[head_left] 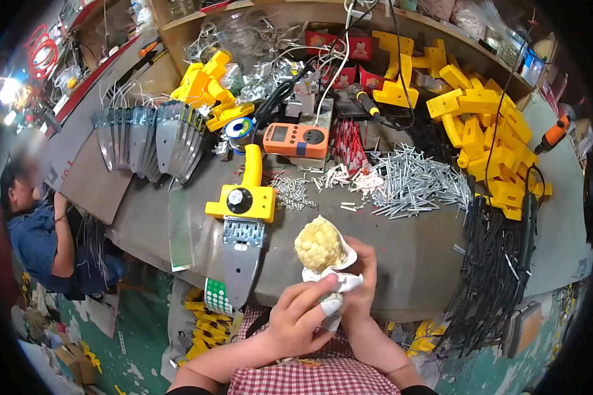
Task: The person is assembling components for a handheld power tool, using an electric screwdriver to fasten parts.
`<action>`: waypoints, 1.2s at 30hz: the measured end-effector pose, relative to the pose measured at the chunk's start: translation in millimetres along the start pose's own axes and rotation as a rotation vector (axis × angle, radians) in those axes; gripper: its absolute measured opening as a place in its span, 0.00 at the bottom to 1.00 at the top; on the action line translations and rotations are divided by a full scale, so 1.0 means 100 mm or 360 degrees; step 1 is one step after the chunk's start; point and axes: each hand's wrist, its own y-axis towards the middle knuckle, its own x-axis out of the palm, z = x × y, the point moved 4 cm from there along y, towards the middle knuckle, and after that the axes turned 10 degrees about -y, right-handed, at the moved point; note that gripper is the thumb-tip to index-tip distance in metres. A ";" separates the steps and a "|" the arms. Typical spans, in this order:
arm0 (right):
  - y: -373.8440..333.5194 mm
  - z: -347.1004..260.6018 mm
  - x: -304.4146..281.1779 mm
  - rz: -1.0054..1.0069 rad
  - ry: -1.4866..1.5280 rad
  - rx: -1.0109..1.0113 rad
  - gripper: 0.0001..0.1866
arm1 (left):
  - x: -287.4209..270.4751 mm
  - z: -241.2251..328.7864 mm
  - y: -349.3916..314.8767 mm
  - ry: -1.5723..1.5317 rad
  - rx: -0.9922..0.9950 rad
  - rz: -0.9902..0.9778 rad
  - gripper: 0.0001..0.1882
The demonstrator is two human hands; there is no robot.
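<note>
A knobbly pale-yellow lump is held upright above the near edge of the table, its lower part being enclosed in a white wrapper. The wrapper is gripped from the lower left by the left hand, its fingers bent and pressed against it. From the right, the wrapper is cupped by the curled right hand. The lump is exposed above both hands. To its left, a yellow-handled heating tool is laid; beyond, long screws are heaped
</note>
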 end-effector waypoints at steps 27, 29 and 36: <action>-0.04 -0.21 -0.27 -0.1019 -0.0197 0.0409 0.37 | -0.48 -0.29 0.77 -0.0628 -0.1147 -0.0805 0.34; -0.04 -0.25 -0.26 -0.1077 -0.0225 0.0424 0.38 | -0.46 -0.33 0.77 -0.0596 -0.1200 -0.0888 0.31; -0.08 -0.25 -0.27 -0.1333 -0.0580 0.0316 0.40 | -0.18 -0.64 0.67 -0.1148 -0.1256 -0.0928 0.24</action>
